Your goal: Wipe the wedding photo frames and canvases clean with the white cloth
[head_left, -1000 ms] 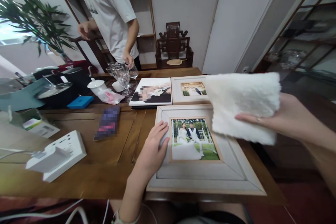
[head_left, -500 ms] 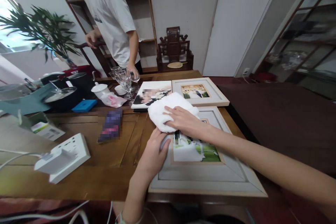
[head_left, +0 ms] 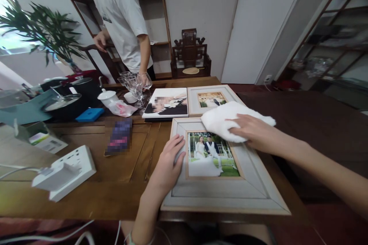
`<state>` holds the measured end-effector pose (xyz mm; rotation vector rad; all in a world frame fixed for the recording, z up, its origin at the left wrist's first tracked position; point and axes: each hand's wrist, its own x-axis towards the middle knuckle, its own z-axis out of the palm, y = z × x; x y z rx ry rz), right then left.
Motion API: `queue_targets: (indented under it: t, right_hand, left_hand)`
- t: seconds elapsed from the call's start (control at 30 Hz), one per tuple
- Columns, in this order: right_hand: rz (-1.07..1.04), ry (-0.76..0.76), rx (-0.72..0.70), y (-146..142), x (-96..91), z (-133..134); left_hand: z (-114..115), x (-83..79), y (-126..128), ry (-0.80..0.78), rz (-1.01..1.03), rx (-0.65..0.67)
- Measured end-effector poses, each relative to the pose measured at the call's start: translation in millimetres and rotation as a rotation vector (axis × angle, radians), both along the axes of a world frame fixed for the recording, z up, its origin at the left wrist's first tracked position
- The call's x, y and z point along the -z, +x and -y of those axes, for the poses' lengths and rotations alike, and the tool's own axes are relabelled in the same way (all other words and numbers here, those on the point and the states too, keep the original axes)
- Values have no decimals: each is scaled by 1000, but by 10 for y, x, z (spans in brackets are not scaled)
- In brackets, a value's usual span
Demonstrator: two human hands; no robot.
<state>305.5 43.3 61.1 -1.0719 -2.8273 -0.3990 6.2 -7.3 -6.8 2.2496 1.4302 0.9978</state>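
A framed photo (head_left: 212, 195) with a wide pale border and thin light-wood edges lies flat at the table's near right; its picture shows a couple on grass. Along its left border rests my left hand (head_left: 166, 164), fingers stretched out flat and open. My right hand (head_left: 247, 130) is closed on a bunched white towel (head_left: 221, 116), which lies over the frame's upper right corner and the near edge of a second framed photo (head_left: 194, 103) behind. Part of the towel hangs past the frame's right side. A photo panel (head_left: 166, 103) with no border lies left of the second frame.
On the wooden table (head_left: 129, 195) stand wine glasses (head_left: 136, 88), a white teapot (head_left: 107, 96), a lidded pan (head_left: 64, 103), a blue box (head_left: 89, 115) and a white power strip (head_left: 67, 172). Across the table, a person in a white shirt (head_left: 120, 15) has one hand at the glasses.
My right hand has swept the towel rightward from the first frame's upper left to its upper right corner, uncovering the picture. My left hand stays on the left border.
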Motion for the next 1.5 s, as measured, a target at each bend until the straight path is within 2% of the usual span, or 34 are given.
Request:
queue_targets:
  t: [0.2, 0.3, 0.47, 0.63, 0.77, 0.97, 1.03, 1.1, 1.27, 1.4, 1.5]
  right_hand:
    - [-104, 245, 284, 448, -162, -62]
    - [-126, 231, 211, 400, -97, -58]
    - [-68, 74, 47, 18, 143, -70]
    - [-104, 50, 56, -184, 258, -58]
    - [-95, 43, 51, -279, 183, 265]
    - [-123, -77, -10, -419, -63, 1103]
    - [-121, -123, -61, -430, -101, 1266]
    - [-150, -154, -70, -434, -90, 1316]
    - [-340, -164, 73, -449, 109, 1064]
    - [-342, 38, 124, -394, 228, 632]
    - [-306, 93, 144, -360, 220, 251]
  left_hand:
    - [4, -6, 3, 4, 3, -9]
    - [6, -13, 7, 3, 1, -10]
    - [5, -34, 8, -6, 1, -9]
    - [5, -34, -5, -2, 16, -5]
    - [-2, -24, -6, -8, 5, -6]
    - [-14, -21, -9, -8, -2, 3]
    - [-12, -22, -15, -7, -1, 5]
    - [-10, -25, -20, -6, -3, 8]
    - [-10, -37, -21, -12, -9, 22]
    - [-13, -48, -17, -29, -4, 29]
    - [-8, -55, -13, -39, -10, 25]
